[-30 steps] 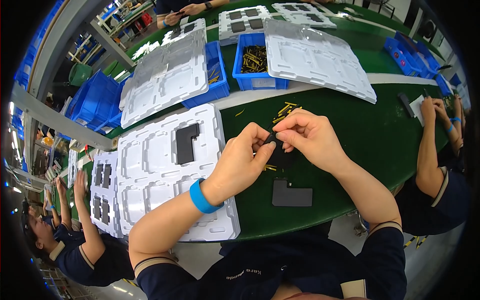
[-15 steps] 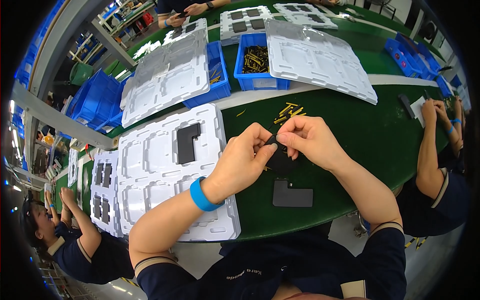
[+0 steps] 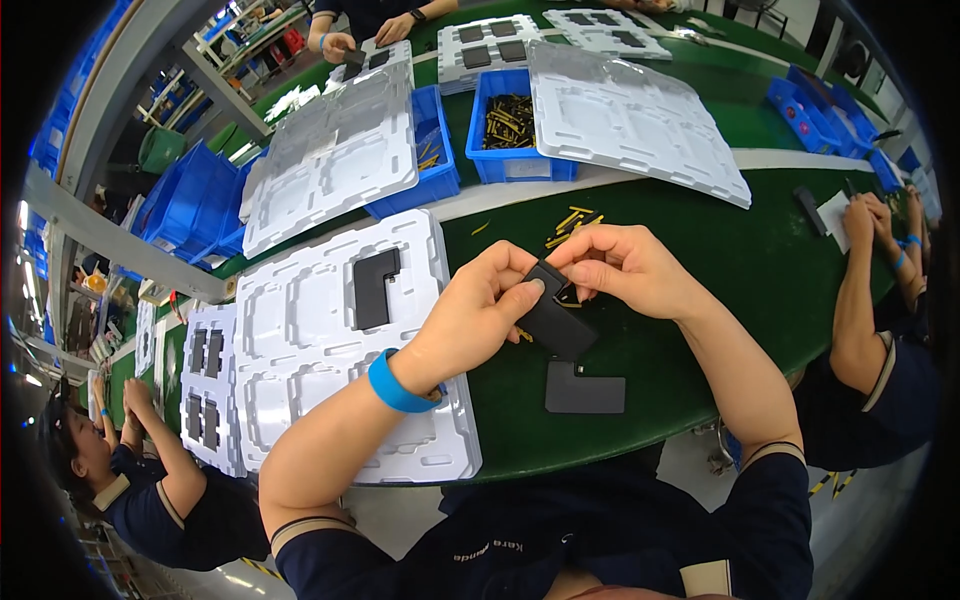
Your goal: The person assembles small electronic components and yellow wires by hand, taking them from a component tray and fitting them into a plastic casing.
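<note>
My left hand (image 3: 490,305) grips a flat black L-shaped piece (image 3: 560,325), which looks like a battery, with the thumb on its upper face. The piece is tilted, its long end pointing down and right. At its notched upper corner, my right hand (image 3: 625,270) pinches with thumb and forefinger; whatever small part lies between them is hidden. A second black L-shaped piece (image 3: 585,390) lies flat on the green table (image 3: 700,370), just below the held one. Beyond my hands is a small pile of yellow-and-black strips (image 3: 573,225), partly covered by my fingers.
A white moulded tray (image 3: 300,365) at my left holds one black L-shaped piece (image 3: 376,288). Behind, a blue bin (image 3: 525,168) contains many yellow-and-black strips, with white trays (image 3: 640,130) leaning over the bins. Co-workers sit at left, right and across the table.
The held black piece has turned so its long face shows, slanting down and right. My left hand has shifted slightly, and my right fingers have moved to the notched corner.
</note>
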Demonstrator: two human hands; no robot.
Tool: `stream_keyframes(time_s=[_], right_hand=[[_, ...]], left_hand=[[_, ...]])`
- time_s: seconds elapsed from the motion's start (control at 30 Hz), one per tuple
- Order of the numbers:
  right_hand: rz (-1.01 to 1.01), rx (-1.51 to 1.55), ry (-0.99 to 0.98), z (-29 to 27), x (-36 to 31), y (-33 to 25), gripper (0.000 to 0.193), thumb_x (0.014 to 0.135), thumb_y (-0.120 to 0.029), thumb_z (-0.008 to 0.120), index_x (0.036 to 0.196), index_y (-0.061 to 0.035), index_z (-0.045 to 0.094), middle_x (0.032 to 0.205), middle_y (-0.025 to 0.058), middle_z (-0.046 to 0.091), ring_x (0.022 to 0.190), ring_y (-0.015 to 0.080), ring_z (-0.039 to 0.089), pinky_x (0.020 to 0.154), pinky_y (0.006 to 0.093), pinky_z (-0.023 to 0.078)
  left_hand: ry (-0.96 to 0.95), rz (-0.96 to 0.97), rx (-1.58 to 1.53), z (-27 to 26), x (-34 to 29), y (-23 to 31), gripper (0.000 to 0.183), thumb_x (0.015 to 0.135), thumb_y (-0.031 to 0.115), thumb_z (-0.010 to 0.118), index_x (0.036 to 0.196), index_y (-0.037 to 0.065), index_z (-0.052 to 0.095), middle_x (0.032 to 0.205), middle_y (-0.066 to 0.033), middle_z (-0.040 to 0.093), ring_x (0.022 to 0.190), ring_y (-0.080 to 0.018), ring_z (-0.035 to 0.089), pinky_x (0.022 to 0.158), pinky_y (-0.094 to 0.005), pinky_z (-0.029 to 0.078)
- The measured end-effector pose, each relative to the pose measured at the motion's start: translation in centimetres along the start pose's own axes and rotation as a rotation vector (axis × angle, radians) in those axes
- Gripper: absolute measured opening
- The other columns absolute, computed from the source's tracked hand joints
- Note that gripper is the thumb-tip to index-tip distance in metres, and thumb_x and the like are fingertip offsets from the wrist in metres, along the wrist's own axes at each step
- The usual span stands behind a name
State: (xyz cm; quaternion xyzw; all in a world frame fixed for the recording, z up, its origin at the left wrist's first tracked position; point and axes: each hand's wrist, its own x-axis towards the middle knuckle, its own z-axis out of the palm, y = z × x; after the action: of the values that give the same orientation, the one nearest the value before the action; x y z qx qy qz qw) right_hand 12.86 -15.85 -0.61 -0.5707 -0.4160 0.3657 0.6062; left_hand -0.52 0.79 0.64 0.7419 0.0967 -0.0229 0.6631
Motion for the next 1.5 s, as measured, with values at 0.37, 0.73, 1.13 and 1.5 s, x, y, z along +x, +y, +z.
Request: stream_keyframes(time_s=[0.37,0.73,1.13,1.5], right_hand=[[-0.43,-0.445,0.094,-0.2,0.4,1.0,0.013,0.075,-0.004,0.072,0.088,-0.0008,0.068,0.075,0.0065,0.064,0.07,0.0167,0.059,0.064,0.0282,0.046],[-0.357,-0.362,0.093,-1.7,0.9,1.2,0.01,0.077,-0.003,0.07,0.087,-0.0018,0.067,0.082,0.0024,0.061,0.07,0.0089,0.055,0.062,0.024,0.044],[-0.03,-0.864,0.238,-5.5,2.1,3.6,0.011,0.074,-0.004,0.072,0.08,-0.0014,0.063,0.077,0.0048,0.054,0.068,0.0136,0.056,0.064,0.0277,0.046],[-0.099,-0.934,0.302,-5.0,1.7,3.2,0.011,0.084,-0.008,0.062,0.084,-0.0005,0.054,0.084,0.0099,0.056,0.071,0.0238,0.055,0.067,0.0343,0.044]], left_hand=[[-0.083,-0.04,-0.126,-0.6,0.0,0.3,0.013,0.093,0.01,0.054,0.101,0.0,0.051,0.082,-0.0058,0.064,0.063,-0.0064,0.054,0.05,-0.021,0.044],[-0.122,-0.037,-0.147,-1.6,0.1,0.7,0.013,0.092,0.013,0.057,0.102,0.005,0.053,0.087,-0.0013,0.061,0.072,-0.0067,0.058,0.058,-0.0213,0.048],[0.542,-0.081,0.104,-20.2,-6.2,-0.8,0.028,0.092,0.017,0.057,0.117,0.006,0.061,0.095,-0.0006,0.063,0.079,-0.0082,0.057,0.066,-0.0225,0.046],[0.709,-0.22,0.504,-21.4,-9.5,-2.7,0.016,0.08,0.015,0.071,0.084,0.001,0.065,0.07,-0.0006,0.063,0.058,-0.0062,0.053,0.049,-0.0211,0.041]])
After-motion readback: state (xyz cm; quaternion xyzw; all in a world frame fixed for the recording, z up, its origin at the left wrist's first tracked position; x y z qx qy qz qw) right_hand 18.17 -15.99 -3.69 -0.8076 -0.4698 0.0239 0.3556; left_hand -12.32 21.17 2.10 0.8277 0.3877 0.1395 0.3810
